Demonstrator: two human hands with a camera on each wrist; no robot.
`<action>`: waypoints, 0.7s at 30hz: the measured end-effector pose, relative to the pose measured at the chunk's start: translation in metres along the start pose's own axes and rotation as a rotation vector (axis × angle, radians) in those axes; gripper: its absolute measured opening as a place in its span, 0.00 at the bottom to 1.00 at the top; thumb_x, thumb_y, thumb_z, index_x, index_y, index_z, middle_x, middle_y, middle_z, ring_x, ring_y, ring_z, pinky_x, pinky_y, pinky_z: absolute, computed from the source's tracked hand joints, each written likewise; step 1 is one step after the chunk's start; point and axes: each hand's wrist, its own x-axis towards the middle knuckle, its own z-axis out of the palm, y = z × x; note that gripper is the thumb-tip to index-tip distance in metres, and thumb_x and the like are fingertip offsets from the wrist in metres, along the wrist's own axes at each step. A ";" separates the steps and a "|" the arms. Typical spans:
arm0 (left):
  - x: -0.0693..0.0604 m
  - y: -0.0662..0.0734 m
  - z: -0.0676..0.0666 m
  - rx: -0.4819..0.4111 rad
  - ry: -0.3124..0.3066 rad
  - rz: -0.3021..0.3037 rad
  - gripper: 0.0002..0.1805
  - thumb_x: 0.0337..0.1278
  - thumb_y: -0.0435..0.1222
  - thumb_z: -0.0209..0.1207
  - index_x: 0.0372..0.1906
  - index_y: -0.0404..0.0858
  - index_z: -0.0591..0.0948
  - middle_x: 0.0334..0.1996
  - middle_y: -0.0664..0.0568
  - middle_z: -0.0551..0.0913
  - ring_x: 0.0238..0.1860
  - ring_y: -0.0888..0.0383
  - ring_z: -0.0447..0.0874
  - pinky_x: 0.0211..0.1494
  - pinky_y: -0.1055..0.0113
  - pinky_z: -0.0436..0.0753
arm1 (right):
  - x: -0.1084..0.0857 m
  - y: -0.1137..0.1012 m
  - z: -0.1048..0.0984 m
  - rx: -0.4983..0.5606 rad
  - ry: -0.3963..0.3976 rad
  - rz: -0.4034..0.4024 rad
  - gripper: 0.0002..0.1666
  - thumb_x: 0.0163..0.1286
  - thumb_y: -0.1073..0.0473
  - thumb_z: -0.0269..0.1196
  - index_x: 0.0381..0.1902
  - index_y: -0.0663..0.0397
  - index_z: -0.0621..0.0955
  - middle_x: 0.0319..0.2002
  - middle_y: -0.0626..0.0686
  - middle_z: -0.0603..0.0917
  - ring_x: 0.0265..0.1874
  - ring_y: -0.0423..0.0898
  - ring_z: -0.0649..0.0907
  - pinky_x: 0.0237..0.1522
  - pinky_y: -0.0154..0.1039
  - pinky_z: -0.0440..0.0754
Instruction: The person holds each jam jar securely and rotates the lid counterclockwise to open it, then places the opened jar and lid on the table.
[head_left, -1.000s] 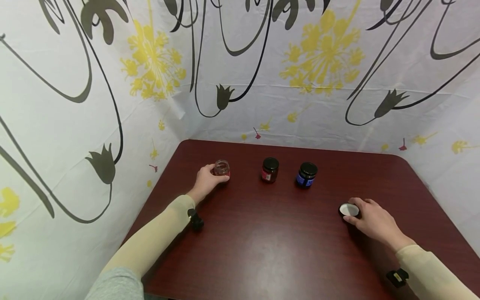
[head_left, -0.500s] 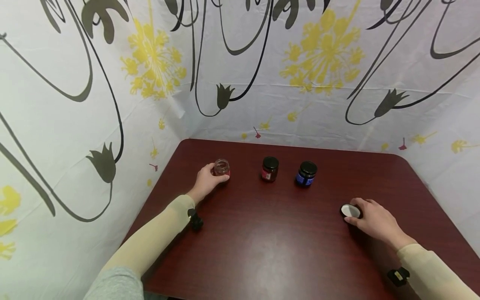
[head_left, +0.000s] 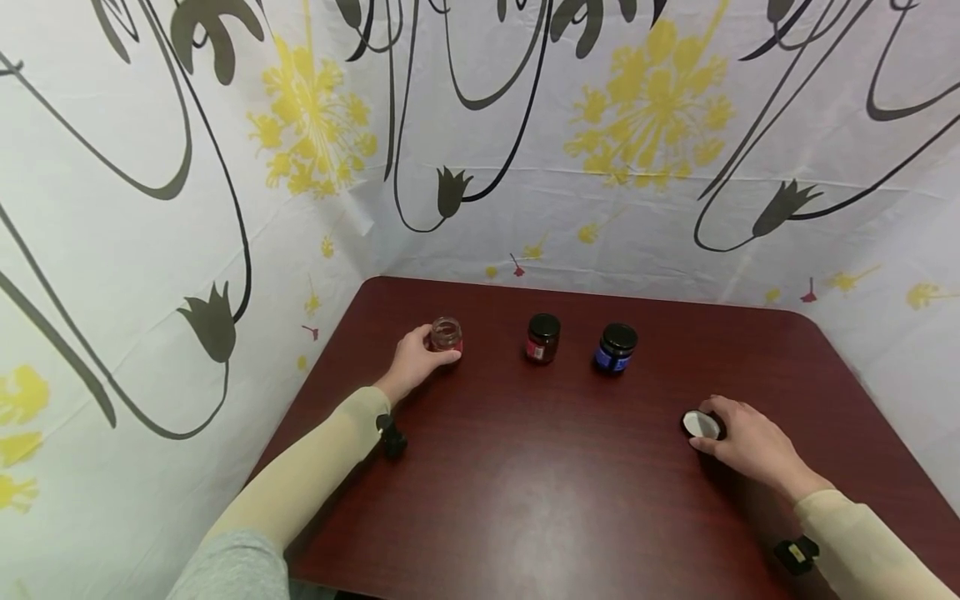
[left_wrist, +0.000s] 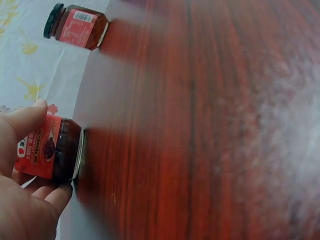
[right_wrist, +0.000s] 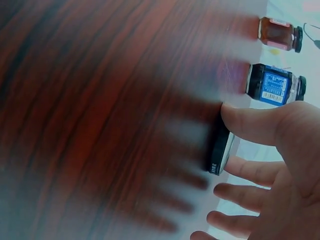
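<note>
At the table's back left, the left hand [head_left: 414, 363] grips a lidless glass jar [head_left: 446, 334] with a red label; in the left wrist view the hand [left_wrist: 25, 185] has thumb and fingers around the jar [left_wrist: 49, 148]. On the right, the right hand [head_left: 753, 443] holds a black lid [head_left: 702, 425], its white inside facing up, at the rim. The right wrist view shows the thumb on one side of the lid [right_wrist: 220, 145] and a fingertip on the other, the remaining fingers of the hand [right_wrist: 280, 165] spread.
Between the hands, toward the back of the dark red table [head_left: 525, 500], stand a red-labelled jar [head_left: 542, 338] with a dark lid and a blue-labelled jar [head_left: 616, 348] with a black lid. A white patterned cloth [head_left: 495, 233] hangs behind and at the sides.
The lid and the right hand's fingertips have shifted very slightly to the right since a second ago. The left hand keeps its grip on the jar. The head view has moved a little.
</note>
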 end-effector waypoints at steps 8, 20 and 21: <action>-0.003 0.002 0.002 0.007 0.007 -0.004 0.37 0.49 0.49 0.76 0.64 0.42 0.76 0.53 0.50 0.81 0.54 0.52 0.80 0.56 0.50 0.79 | -0.002 0.003 0.003 0.028 -0.030 0.026 0.37 0.59 0.43 0.74 0.57 0.61 0.77 0.58 0.69 0.73 0.43 0.61 0.80 0.35 0.57 0.77; -0.003 0.005 0.002 -0.037 0.018 -0.001 0.48 0.48 0.48 0.77 0.75 0.45 0.67 0.62 0.49 0.78 0.62 0.50 0.76 0.63 0.47 0.75 | -0.004 0.007 -0.003 0.061 -0.074 0.028 0.47 0.64 0.32 0.66 0.67 0.60 0.71 0.63 0.73 0.69 0.55 0.73 0.75 0.41 0.68 0.74; -0.003 0.006 0.002 -0.043 0.018 0.003 0.49 0.48 0.48 0.77 0.75 0.46 0.66 0.62 0.49 0.78 0.62 0.51 0.76 0.63 0.48 0.75 | -0.004 0.007 -0.004 0.062 -0.074 0.029 0.47 0.65 0.32 0.65 0.68 0.60 0.70 0.63 0.73 0.69 0.55 0.73 0.75 0.42 0.69 0.74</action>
